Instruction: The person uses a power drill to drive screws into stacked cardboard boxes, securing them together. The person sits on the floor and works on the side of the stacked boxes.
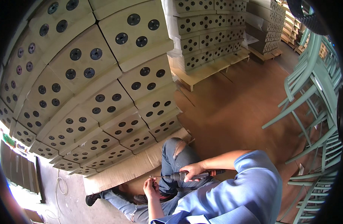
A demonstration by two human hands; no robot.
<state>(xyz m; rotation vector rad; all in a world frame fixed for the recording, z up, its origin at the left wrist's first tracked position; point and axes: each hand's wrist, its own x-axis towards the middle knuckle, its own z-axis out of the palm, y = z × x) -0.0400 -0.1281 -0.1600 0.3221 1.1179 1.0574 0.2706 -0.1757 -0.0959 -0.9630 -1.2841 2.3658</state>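
Note:
My right hand [193, 171] is closed around the body of a long grey and black power driver [176, 176] with an orange part at its rear. The tool lies roughly level above my bent knee, and its thin tip points left. At that tip, my left hand [152, 189] has its fingers pinched together. Whatever sits between those fingers is too small to make out. My legs [173, 155], in torn blue jeans, are folded and stretched out beneath the tool.
Tall stacked beige blocks [104, 71] with round black discs rise at left on a wooden base [123, 175]. More stacks stand on a pallet [212, 71] behind. Green stacked chairs [309, 93] line the right. A pale cable [59, 190] crosses the floor at lower left.

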